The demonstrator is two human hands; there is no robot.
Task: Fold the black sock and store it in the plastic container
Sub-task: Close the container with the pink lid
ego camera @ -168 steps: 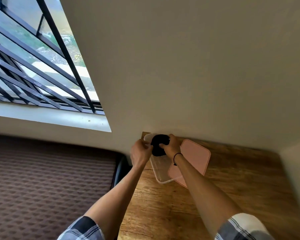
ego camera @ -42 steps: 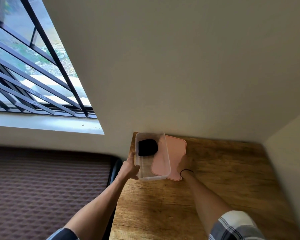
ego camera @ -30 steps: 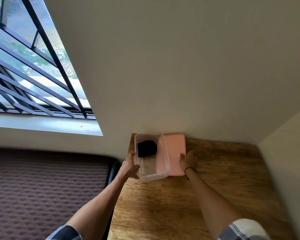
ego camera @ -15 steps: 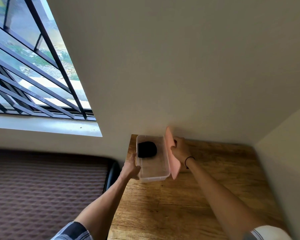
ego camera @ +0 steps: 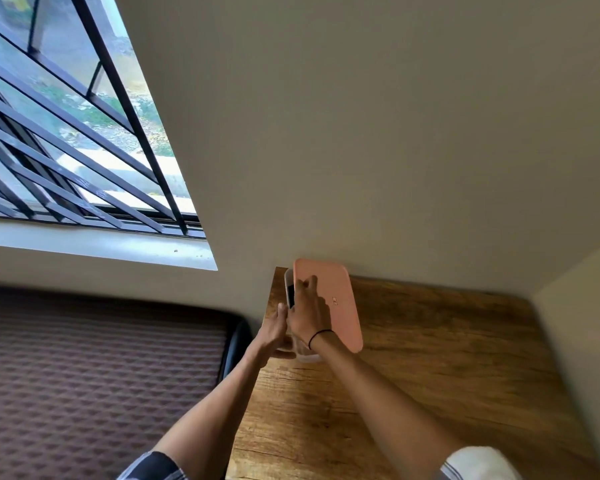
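Observation:
The clear plastic container (ego camera: 307,357) stands at the far left corner of the wooden table (ego camera: 430,375), mostly hidden by the pink lid (ego camera: 340,306) held over it. Only a sliver of the folded black sock (ego camera: 290,295) shows inside, at the left rim. My right hand (ego camera: 307,315) grips the lid along its left edge, fingers spread on top. My left hand (ego camera: 273,336) holds the container's near left side.
A beige wall rises right behind the container and another closes the table's right side. Left of the table lie a dark chair edge (ego camera: 234,344) and a brown quilted mattress (ego camera: 94,375). A barred window (ego camera: 66,150) sits at the upper left.
My right hand has lifted the pink lid from the table beside the container, swung it up on edge and brought it down over the container. My left hand has stayed on the container.

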